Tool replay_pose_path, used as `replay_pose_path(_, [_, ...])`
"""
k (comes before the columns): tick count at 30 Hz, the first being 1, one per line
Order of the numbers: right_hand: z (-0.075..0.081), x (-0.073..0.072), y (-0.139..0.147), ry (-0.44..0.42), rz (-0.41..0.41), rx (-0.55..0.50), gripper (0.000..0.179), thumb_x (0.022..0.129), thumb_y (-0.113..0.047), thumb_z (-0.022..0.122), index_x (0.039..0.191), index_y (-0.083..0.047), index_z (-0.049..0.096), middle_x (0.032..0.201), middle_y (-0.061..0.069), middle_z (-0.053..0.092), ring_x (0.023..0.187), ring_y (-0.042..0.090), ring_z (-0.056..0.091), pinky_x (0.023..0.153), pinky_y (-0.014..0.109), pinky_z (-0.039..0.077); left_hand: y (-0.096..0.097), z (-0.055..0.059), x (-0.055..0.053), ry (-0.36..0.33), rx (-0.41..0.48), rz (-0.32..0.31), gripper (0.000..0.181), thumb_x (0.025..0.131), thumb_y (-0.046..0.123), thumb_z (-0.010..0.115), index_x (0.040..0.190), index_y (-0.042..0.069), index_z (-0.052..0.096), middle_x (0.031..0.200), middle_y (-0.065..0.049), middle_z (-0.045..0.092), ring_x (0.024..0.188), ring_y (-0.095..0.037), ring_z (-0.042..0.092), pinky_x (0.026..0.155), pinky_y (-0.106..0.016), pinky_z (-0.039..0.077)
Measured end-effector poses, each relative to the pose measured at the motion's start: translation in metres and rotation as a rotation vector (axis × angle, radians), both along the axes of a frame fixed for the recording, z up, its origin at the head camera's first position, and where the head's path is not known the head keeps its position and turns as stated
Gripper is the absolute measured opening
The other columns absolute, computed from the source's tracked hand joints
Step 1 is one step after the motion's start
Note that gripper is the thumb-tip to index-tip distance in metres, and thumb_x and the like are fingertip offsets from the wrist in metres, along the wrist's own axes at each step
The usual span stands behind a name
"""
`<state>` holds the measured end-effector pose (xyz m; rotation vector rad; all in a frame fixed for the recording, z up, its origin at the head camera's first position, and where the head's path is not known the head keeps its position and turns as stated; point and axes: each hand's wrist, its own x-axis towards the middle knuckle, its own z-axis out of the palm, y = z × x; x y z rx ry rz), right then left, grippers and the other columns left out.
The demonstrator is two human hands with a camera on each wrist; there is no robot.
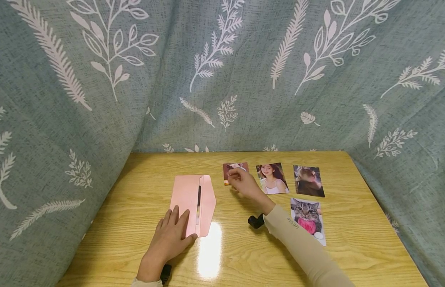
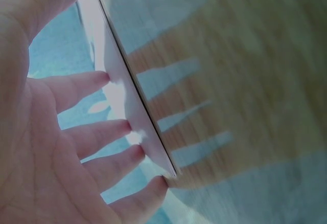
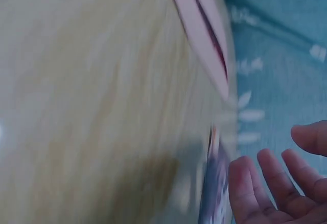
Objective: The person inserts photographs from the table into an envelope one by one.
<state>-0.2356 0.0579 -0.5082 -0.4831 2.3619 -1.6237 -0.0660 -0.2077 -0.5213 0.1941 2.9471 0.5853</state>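
Pink envelope under spread left grip, photo near loosely parted, empty right grip

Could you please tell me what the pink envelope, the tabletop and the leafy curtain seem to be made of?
Pink envelope: probably paper, smooth, with slight sheen; its flap shows a straight crease.
Tabletop: wood or printed laminate, glossy; grain shows, and bright light reflects in it.
Leafy curtain: likely woven fabric, matte; it shows threadlike texture and soft folds.
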Motion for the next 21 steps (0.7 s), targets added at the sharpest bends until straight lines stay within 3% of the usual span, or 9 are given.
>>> replay_pose_path(4, [0.002, -0.016, 0.016, 0.059, -0.061, 0.118, 0.032, 0.101, -0.010, 0.061, 0.130, 0.002, 0.058, 0.121, 0.018, 0.063, 0.108, 0.034, 0.062, 0.086, 0.046, 0.054, 0.000, 0.000, 0.000, -0.008, 0.000, 0.002, 0.081, 0.091, 0.048, 0.070, 0.154, 0.009, 0.039, 0.158, -0.031, 0.022, 0.145, -0.052, 0.016, 0.111, -0.070, 0.018])
replay_pose_path(6, [-0.004, -0.026, 0.025, 0.079, -0.095, 0.162, 0.034, 0.101, -0.012, 0.061, 0.132, 0.000, 0.057, 0.123, 0.016, 0.062, 0.109, 0.034, 0.062, 0.088, 0.047, 0.053, 0.000, 0.000, 0.001, -0.015, 0.002, 0.003, 0.081, 0.091, 0.049, 0.070, 0.154, 0.010, 0.039, 0.158, -0.031, 0.022, 0.145, -0.052, 0.015, 0.111, -0.070, 0.018])
replay_pose_path(12, [-0.009, -0.048, 0.041, 0.131, -0.137, 0.285, 0.034, 0.102, -0.016, 0.060, 0.133, -0.001, 0.058, 0.129, 0.018, 0.059, 0.115, 0.034, 0.059, 0.090, 0.048, 0.052, 0.001, 0.001, 0.001, -0.021, 0.002, 0.006, 0.081, 0.091, 0.050, 0.070, 0.154, 0.010, 0.039, 0.158, -0.030, 0.022, 0.145, -0.051, 0.015, 0.111, -0.069, 0.017])
replay_pose_path(18, [-0.014, -0.061, 0.046, 0.246, -0.097, 0.429, 0.040, 0.101, -0.019, 0.063, 0.135, 0.002, 0.057, 0.130, 0.022, 0.059, 0.121, 0.040, 0.054, 0.098, 0.055, 0.046, 0.001, 0.003, 0.001, -0.026, 0.001, 0.005, 0.081, 0.091, 0.050, 0.070, 0.155, 0.010, 0.039, 0.158, -0.030, 0.022, 0.145, -0.051, 0.016, 0.111, -0.069, 0.018])
replay_pose_path(21, [-0.016, -0.065, 0.047, 0.254, -0.063, 0.514, 0.047, 0.100, -0.023, 0.063, 0.140, 0.001, 0.054, 0.135, 0.023, 0.056, 0.127, 0.043, 0.048, 0.104, 0.058, 0.040, 0.001, 0.004, 0.002, -0.030, 0.004, 0.004, 0.080, 0.091, 0.049, 0.070, 0.154, 0.010, 0.039, 0.158, -0.030, 0.022, 0.145, -0.051, 0.016, 0.111, -0.070, 0.018])
